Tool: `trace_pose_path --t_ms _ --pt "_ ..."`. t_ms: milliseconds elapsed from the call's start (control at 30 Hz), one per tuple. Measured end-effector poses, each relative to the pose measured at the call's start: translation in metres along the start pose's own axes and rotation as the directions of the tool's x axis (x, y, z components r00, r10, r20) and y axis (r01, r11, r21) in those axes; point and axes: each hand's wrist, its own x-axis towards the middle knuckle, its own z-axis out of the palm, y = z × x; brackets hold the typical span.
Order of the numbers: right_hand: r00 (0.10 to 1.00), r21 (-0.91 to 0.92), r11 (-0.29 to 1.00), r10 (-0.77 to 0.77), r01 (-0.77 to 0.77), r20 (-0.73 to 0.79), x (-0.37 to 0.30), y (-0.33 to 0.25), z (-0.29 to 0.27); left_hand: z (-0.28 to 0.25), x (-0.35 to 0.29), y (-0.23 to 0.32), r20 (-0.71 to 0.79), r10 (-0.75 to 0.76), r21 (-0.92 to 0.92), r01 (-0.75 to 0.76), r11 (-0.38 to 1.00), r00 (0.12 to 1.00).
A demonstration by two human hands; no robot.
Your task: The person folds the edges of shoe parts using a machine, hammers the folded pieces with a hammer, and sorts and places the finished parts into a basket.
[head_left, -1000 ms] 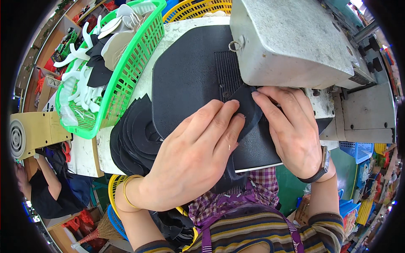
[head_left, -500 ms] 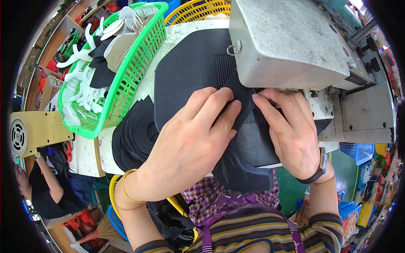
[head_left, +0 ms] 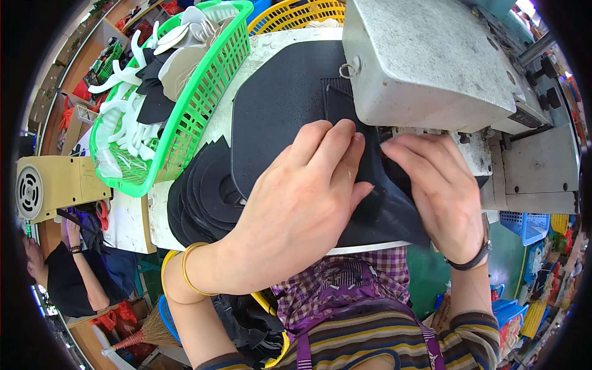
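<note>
Touching blk piece (head_left: 387,206): L hand (head_left: 303,192), fingers bunched
R hand (head_left: 443,192): fingers curled, narrow, nr grey machine (head_left: 425,68)
Grip, both: can't tell

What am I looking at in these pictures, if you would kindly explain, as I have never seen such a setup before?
There is no robot here: these are a person's own bare hands, seen from above by a wide fisheye camera worn on the head, which is why straight edges bend. The left hand presses its fingers on a flexible black piece; the right hand has its fingertips by the piece's edge. Whether either one pinches it is hard to tell. Just beyond is a grey metal machine with a boxy head. Under the work lies a smooth black plate on a white table. To the left are a fanned stack of black pieces and a green basket holding white, beige and black parts.
</note>
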Motion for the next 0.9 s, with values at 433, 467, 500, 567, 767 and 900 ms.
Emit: trace_pose_path --t_ms 433,467,500,567,767,900 --pt "0.987 0.284 0.947 0.158 -0.148 -0.013 -0.019 0.013 -0.028 0.006 0.009 -0.012 -0.091 0.015 0.079 -0.008 0.997 0.996" --pt "0.986 0.301 0.942 0.166 -0.15 -0.029 -0.02 0.012 -0.028 0.006 0.01 -0.014 -0.095 0.022 0.066 -0.015 0.998 0.995" --pt "0.987 0.299 0.943 0.159 -0.144 -0.024 -0.021 0.012 -0.028 0.006 0.011 -0.016 -0.103 0.033 0.064 -0.026 0.998 0.994" --pt "0.978 0.21 0.96 0.2 -0.185 -0.054 -0.022 0.01 -0.025 0.006 0.013 -0.02 -0.114 0.043 0.062 -0.037 0.997 0.993" --pt "0.955 0.147 0.967 0.233 -0.208 -0.182 -0.022 0.012 -0.018 0.001 0.023 -0.038 -0.059 0.107 0.103 -0.1 0.99 0.993" --pt "0.949 0.111 0.971 0.23 -0.211 -0.215 -0.022 0.01 -0.014 0.001 0.026 -0.045 -0.11 0.116 0.057 -0.11 0.992 0.987"
